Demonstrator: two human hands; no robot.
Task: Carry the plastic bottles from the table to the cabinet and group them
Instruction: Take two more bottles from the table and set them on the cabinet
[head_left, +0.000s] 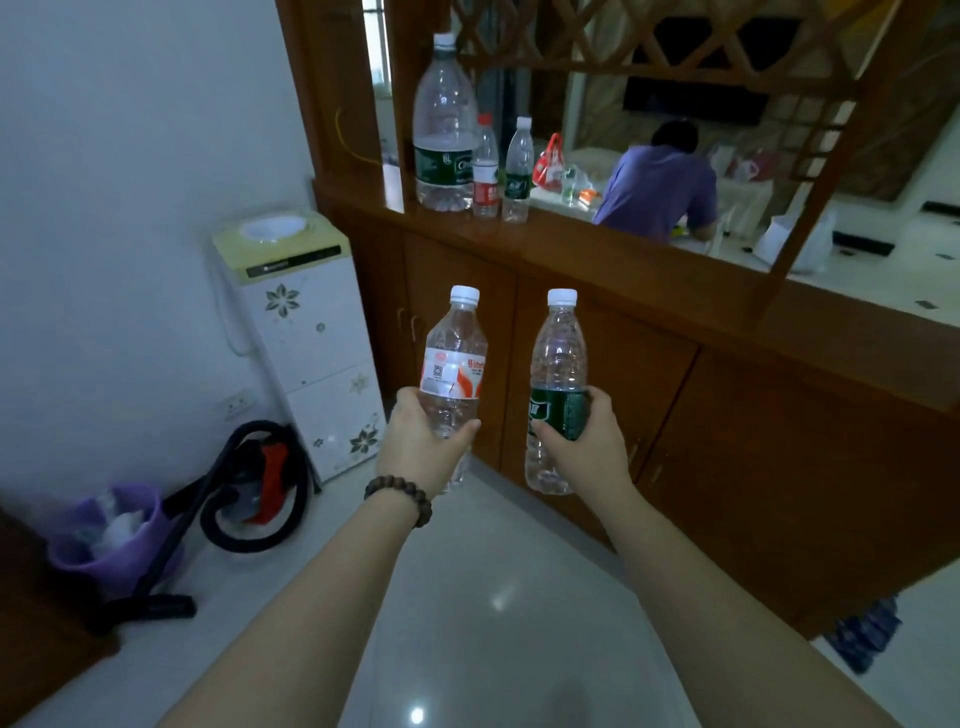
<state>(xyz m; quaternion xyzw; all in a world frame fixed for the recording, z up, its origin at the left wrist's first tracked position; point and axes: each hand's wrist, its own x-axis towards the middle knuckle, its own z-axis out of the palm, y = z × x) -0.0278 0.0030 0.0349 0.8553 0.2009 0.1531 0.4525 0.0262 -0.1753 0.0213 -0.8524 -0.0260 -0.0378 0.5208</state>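
While each hand's fingers clamp an upright bottle, left hand (415, 441) and right hand (589, 441), both should be set beside the three bottles (485, 166) on the cabinet (597, 249), matching labels together.

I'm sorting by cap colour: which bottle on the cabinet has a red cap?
The middle bottle of the three on the cabinet, with a red label. The large bottle and small green-labelled bottle beside it have white caps.
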